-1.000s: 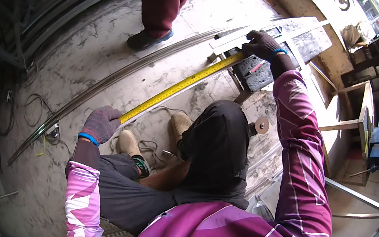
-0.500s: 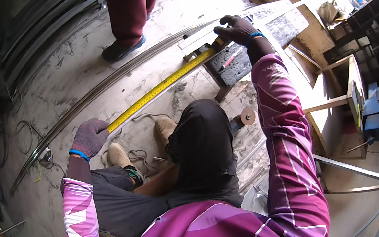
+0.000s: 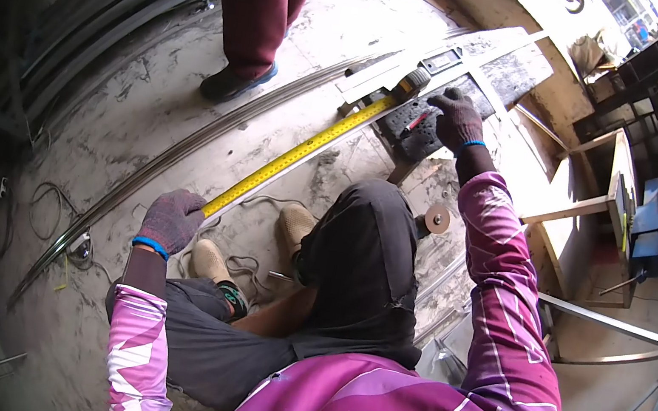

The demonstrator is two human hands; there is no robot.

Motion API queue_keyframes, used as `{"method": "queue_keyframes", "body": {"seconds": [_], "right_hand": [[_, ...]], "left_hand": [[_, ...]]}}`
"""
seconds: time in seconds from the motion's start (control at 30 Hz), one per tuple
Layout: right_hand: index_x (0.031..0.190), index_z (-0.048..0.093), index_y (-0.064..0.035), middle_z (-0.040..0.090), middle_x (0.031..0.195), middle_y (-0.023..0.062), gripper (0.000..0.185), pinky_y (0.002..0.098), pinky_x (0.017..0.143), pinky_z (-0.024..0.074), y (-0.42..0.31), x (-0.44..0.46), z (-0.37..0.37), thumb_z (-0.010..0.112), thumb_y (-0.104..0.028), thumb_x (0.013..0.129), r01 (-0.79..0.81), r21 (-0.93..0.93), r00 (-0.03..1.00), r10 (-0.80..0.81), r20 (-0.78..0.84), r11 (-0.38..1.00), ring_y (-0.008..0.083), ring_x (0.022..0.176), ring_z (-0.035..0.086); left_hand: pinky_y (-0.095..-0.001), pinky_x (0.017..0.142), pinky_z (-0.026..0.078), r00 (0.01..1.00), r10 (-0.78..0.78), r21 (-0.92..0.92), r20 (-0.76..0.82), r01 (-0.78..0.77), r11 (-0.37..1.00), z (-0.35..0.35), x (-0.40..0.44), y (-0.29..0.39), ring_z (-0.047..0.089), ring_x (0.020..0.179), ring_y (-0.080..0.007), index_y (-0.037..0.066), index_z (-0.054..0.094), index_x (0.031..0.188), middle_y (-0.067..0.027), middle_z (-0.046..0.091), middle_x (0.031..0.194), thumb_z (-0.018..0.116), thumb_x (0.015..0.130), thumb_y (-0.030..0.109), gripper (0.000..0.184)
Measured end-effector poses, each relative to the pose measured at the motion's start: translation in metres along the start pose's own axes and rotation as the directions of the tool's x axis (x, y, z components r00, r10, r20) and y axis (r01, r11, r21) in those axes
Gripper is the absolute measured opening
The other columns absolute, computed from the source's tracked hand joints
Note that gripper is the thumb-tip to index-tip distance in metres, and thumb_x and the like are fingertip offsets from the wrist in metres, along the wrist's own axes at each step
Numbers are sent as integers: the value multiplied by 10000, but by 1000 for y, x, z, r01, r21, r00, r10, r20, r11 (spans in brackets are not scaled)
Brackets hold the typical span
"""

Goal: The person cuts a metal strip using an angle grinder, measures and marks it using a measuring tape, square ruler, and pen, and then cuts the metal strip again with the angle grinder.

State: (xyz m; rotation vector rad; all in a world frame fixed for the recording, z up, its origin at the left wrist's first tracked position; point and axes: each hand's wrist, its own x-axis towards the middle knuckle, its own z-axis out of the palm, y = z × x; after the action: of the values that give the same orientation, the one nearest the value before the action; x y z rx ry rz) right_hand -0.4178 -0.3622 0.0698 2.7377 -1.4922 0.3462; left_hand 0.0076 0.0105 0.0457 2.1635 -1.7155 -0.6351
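Observation:
My left hand, in a dark knitted glove, is closed on the near end of a yellow tape measure. A thin light metal bar runs along under the blade, its end hidden by that hand. The tape's case rests at the far end, by a dark pitted block. Over this block is my gloved right hand, off the case, fingers apart and nothing visible in them. Just left of it, a red and white pen lies on the block. A square-cornered metal tool lies beyond the case.
Long curved metal strips lie on the floor to the left. A person in maroon trousers stands beyond them. A grinder disc is beside my knee, and a wooden frame with a blue machine stands right. Cables loop near my feet.
My right hand has left the tape case and moved right and down, toward the pen. My left hand keeps hold of the tape's end. The view has shifted slightly.

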Motion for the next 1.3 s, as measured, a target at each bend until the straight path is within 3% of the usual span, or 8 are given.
{"method": "queue_keyframes", "body": {"seconds": [0.53, 0.63, 0.67, 0.73, 0.8, 0.93, 1.2, 1.3], "right_hand": [[1057, 672, -154, 656, 988, 115, 237, 493, 773, 547, 5, -14, 5, 667, -181, 821, 31, -197, 999, -39, -37, 980, 378, 959, 655], [1057, 641, -78, 675, 957, 159, 177, 467, 790, 541, -14, -47, -10, 615, -129, 889, -145, 235, 950, 202, -238, 961, 387, 910, 658], [1074, 632, -68, 678, 929, 166, 173, 440, 792, 543, -23, -57, -9, 606, -109, 908, -139, 405, 912, 276, -303, 904, 359, 888, 670], [1289, 578, -72, 643, 983, 61, 411, 293, 837, 516, -64, -61, -6, 621, 39, 896, -7, 971, 934, 350, -79, 238, 148, 929, 623], [1306, 566, -49, 625, 1032, 38, 474, 281, 853, 510, -137, -56, -40, 650, 75, 856, 98, 995, 976, 196, -100, 23, 134, 947, 611], [1201, 580, -42, 641, 1004, 58, 382, 309, 819, 564, -234, -19, -41, 674, -31, 831, -174, 872, 958, -284, 42, -457, 155, 874, 654], [1126, 615, -28, 679, 916, 93, 232, 327, 738, 611, -314, -12, 5, 691, -126, 930, -532, 796, 777, -540, 324, -288, 160, 784, 688], [1049, 617, -35, 634, 823, 34, 169, 304, 671, 591, -319, -31, 15, 683, -66, 897, -545, 811, 776, -495, 391, -214, 133, 744, 661]], "left_hand": [[-448, 845, 535, 1000, 7, 10, -27, -7, 1000, 0, -1, 4, 673, 919, -368, 61, 753, 955, -189, 701, 938, 686, 798, 190, 214], [-442, 840, 533, 997, 28, 9, -68, -28, 1000, 7, -1, -7, 674, 912, -364, 53, 754, 965, -195, 697, 935, 699, 789, 184, 226], [-451, 843, 531, 997, 12, 17, -72, -10, 1000, 5, -3, -3, 667, 921, -369, 60, 759, 968, -188, 689, 946, 701, 790, 180, 223], [-461, 845, 529, 998, 0, 34, -68, 2, 999, 7, -3, 3, 659, 930, -373, 67, 763, 971, -182, 681, 957, 704, 790, 176, 219], [-455, 843, 528, 997, 12, 69, -70, -7, 998, 8, 1, 4, 653, 919, -372, 65, 763, 973, -176, 664, 957, 711, 791, 177, 221], [-450, 809, 529, 994, 40, 91, -102, -31, 995, 13, 4, 7, 647, 886, -366, 66, 757, 929, -174, 647, 921, 712, 780, 160, 182], [-447, 768, 537, 940, 280, 348, -198, -199, 916, 39, 14, -5, 645, 852, -367, 104, 704, 849, -158, 636, 837, 656, 742, 150, 126], [-466, 798, 527, 931, 185, 77, -315, -169, 983, 49, 16, 3, 640, 888, -399, 76, 672, 961, -171, 641, 893, 611, 785, 44, 190]]}}
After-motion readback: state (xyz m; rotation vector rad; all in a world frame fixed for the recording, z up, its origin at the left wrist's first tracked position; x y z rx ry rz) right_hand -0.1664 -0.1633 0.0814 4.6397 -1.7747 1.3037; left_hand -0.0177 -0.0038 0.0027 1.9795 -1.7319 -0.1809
